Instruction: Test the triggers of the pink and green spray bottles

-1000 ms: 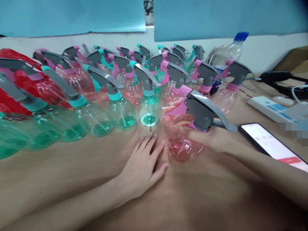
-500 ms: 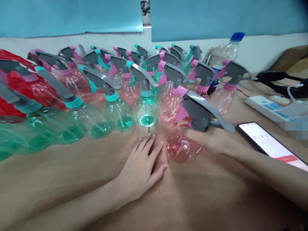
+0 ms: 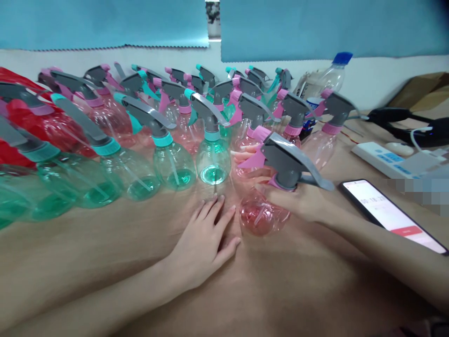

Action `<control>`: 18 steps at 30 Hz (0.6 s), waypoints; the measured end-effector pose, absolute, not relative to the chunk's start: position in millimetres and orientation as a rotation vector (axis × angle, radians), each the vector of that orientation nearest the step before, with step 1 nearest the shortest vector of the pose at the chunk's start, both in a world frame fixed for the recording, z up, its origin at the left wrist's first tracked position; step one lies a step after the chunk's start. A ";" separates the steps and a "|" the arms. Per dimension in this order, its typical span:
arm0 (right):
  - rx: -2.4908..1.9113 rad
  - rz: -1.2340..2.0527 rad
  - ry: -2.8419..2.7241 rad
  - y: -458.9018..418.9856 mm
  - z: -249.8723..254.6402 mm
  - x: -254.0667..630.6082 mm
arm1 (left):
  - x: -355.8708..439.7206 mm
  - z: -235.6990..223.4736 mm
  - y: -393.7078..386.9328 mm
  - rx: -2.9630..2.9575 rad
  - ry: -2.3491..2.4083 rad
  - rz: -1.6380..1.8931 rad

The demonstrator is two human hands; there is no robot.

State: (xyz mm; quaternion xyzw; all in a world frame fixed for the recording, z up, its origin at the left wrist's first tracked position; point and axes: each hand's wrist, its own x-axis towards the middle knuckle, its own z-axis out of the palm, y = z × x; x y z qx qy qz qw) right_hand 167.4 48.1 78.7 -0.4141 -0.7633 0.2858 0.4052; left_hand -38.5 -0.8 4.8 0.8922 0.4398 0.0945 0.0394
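Observation:
A spray bottle (image 3: 257, 216) with a clear pink body, grey head and pink trigger stands upright on the table. My right hand (image 3: 298, 199) is around its neck, just under the grey head. The fingers on the far side stretch out at the pink trigger (image 3: 251, 158), and the thumb lies across the near side. A little red-looking liquid seems to be in the bottom. To the left, my left hand (image 3: 206, 234) rests flat on the table, fingers spread, holding nothing. Just beyond its fingertips stands a green spray bottle (image 3: 213, 161) with a teal collar.
Several more green and pink spray bottles (image 3: 171, 164) stand in rows toward the wall. A phone (image 3: 393, 210) showing a timer lies at the right, near a white power strip (image 3: 386, 159). Behind are a blue-capped bottle (image 3: 333, 77) and red plastic (image 3: 21, 112) at far left.
The pink trigger has swung outward from the neck, and my right fingers have stretched out leftward with it. My left hand keeps its place. The view has shifted slightly.

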 end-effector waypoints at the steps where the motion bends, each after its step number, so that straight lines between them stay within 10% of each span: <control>1: -1.024 0.725 -1.927 47.9 79.4 167.1 | -38.5 4.4 -0.8 2.737 1.347 0.299; 18: -1.011 0.737 -1.909 50.5 73.1 168.0 | -39.1 2.7 -0.3 2.771 1.343 0.296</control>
